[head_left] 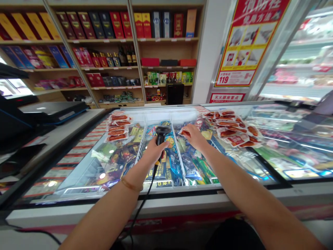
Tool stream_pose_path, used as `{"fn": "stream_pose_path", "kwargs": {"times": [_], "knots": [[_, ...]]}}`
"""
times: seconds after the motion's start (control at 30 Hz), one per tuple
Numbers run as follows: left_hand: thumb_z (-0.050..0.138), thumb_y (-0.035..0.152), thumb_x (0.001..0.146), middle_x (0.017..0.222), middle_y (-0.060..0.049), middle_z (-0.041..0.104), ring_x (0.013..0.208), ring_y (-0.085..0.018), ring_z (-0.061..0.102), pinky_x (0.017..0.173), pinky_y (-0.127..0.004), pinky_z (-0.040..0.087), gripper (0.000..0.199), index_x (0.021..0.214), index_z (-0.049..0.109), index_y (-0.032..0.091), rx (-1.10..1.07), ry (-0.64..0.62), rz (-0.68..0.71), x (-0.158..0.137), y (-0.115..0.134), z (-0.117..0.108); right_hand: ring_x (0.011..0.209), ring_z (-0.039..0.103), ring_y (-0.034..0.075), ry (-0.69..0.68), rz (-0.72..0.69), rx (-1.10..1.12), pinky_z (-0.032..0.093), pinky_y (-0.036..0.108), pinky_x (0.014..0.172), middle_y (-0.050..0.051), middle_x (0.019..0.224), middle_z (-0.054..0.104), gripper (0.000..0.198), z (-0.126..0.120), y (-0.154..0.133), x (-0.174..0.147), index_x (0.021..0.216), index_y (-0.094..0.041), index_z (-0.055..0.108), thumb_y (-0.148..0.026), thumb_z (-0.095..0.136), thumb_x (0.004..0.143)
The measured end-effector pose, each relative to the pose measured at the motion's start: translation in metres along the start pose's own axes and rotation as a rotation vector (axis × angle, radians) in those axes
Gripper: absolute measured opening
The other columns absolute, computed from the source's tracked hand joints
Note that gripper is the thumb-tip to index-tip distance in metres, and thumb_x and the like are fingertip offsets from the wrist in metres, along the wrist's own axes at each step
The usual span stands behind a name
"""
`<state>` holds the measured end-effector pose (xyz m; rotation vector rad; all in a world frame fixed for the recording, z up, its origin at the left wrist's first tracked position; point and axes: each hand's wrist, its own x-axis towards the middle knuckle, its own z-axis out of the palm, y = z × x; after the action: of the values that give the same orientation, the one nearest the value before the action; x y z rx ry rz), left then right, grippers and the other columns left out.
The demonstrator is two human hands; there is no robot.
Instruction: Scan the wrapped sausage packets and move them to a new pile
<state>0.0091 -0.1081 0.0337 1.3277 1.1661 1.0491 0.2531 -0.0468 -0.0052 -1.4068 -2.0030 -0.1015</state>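
Note:
My left hand [154, 150] is wrapped around the handle of a black barcode scanner [163, 130], whose cord hangs down past the freezer's front edge. A little to the right, my right hand [194, 136] grips a small packaged sausage [185, 133] by one end, just right of the scanner head. On the glass top at the left lies a column of packaged sausages [117, 127]. A larger, looser pile of sausage packs [235, 129] lies on the glass to the right of my right hand.
Beneath the glass of the chest freezer [182, 199], wire dividers [179, 156] separate colourful frozen packets. A scale [54, 111] stands on the counter at left. Shelves of boxes [117, 26] line the back wall; a red poster [239, 45] hangs at right.

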Motion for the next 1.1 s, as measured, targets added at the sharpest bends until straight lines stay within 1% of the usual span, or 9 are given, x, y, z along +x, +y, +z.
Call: {"fn": "stream_pose_path", "kwargs": {"times": [0.07,0.13,0.23,0.33,0.43,0.53,0.6,0.73,1.1], "knots": [[0.075,0.041,0.07,0.043,0.005,0.053,0.031,-0.012,0.046,0.037,-0.022,0.032,0.036,0.089,0.053,0.02,0.002,-0.01,-0.013,-0.001,0.001,0.0,0.128,0.047,0.027,0.037,0.032,-0.009,0.036,0.045,0.111,0.014,0.132,0.055,0.037,-0.003,0.003,0.0,0.123,-0.018,0.059,-0.02,0.053,0.087],[0.074,0.039,0.071,0.046,0.005,0.055,0.032,-0.012,0.046,0.037,-0.022,0.033,0.035,0.09,0.052,0.02,-0.007,-0.023,-0.015,-0.001,0.001,0.0,0.127,0.049,0.028,0.039,0.134,-0.065,0.037,0.045,0.109,0.016,0.132,0.056,0.039,-0.011,0.007,-0.003,0.125,-0.016,0.058,-0.024,0.053,0.087],[0.073,0.037,0.072,0.05,0.005,0.056,0.033,-0.01,0.046,0.037,-0.022,0.034,0.033,0.089,0.051,0.02,-0.024,-0.041,0.003,-0.003,0.002,0.001,0.116,0.058,0.033,-0.114,0.319,-0.159,0.044,0.046,0.1,0.019,0.121,0.064,0.04,-0.022,0.013,-0.009,0.121,-0.014,0.061,-0.032,0.06,0.085],[0.073,0.037,0.072,0.045,0.007,0.05,0.033,-0.011,0.046,0.038,-0.022,0.034,0.032,0.089,0.051,0.02,0.005,-0.075,0.007,-0.005,0.002,0.002,0.105,0.064,0.033,-0.25,0.38,-0.179,0.049,0.042,0.09,0.016,0.108,0.069,0.03,-0.027,0.013,-0.012,0.107,-0.017,0.067,-0.033,0.064,0.082],[0.073,0.038,0.073,0.042,0.007,0.048,0.033,-0.011,0.045,0.038,-0.021,0.034,0.033,0.092,0.053,0.02,0.041,-0.131,0.031,-0.007,0.002,0.003,0.094,0.066,0.029,-0.161,0.395,-0.107,0.051,0.039,0.083,0.011,0.1,0.071,0.026,-0.026,0.006,-0.012,0.106,-0.018,0.066,-0.028,0.062,0.081],[0.072,0.039,0.074,0.043,0.006,0.051,0.034,-0.011,0.046,0.038,-0.021,0.034,0.033,0.095,0.055,0.019,0.061,-0.182,0.058,-0.009,0.003,0.003,0.085,0.067,0.025,0.006,0.409,0.046,0.053,0.037,0.08,0.007,0.095,0.071,0.033,-0.023,0.001,-0.009,0.112,-0.02,0.065,-0.023,0.06,0.079],[0.072,0.04,0.075,0.044,0.006,0.051,0.034,-0.011,0.045,0.039,-0.021,0.034,0.035,0.098,0.056,0.018,0.065,-0.205,0.062,-0.01,0.003,0.003,0.08,0.067,0.022,0.07,0.407,0.151,0.054,0.037,0.079,0.006,0.095,0.071,0.038,-0.021,0.0,-0.007,0.115,-0.02,0.064,-0.022,0.058,0.078],[0.074,0.04,0.073,0.043,0.006,0.05,0.034,-0.011,0.045,0.039,-0.021,0.034,0.038,0.1,0.058,0.018,0.057,-0.212,0.048,-0.01,0.004,0.003,0.087,0.066,0.023,0.15,0.366,0.228,0.055,0.042,0.083,0.006,0.101,0.07,0.042,-0.017,0.002,-0.006,0.117,-0.02,0.063,-0.024,0.057,0.076],[0.074,0.039,0.073,0.042,0.007,0.049,0.033,-0.01,0.043,0.038,-0.021,0.034,0.035,0.095,0.057,0.019,0.051,-0.208,0.043,-0.011,0.003,0.006,0.095,0.066,0.026,0.199,0.275,0.245,0.054,0.046,0.088,0.008,0.106,0.07,0.039,-0.021,-0.005,-0.006,0.115,-0.02,0.064,-0.026,0.056,0.077]]}}
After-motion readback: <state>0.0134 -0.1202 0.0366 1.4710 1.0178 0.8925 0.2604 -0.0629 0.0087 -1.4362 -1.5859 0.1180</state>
